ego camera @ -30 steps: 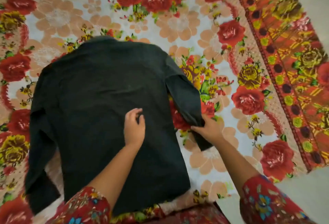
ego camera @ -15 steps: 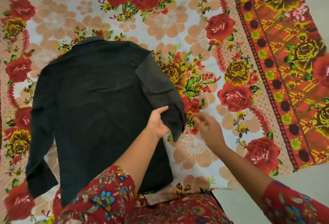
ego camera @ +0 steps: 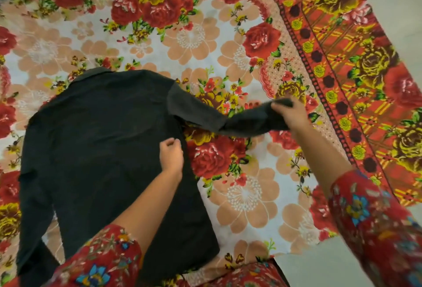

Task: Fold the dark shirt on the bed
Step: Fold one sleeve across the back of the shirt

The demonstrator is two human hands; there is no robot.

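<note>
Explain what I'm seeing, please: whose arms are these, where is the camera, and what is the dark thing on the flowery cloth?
There is no machine here: these are a person's two bare hands, filmed by one wide camera worn on their head, looking down. The flowery cloth is a bedsheet, and the dark thing is a dark shirt lying flat on it. The right hand grips the end of one sleeve, stretched out sideways. The left hand rests with curled fingers on the shirt's side edge; whether it pinches cloth is unclear.
</note>
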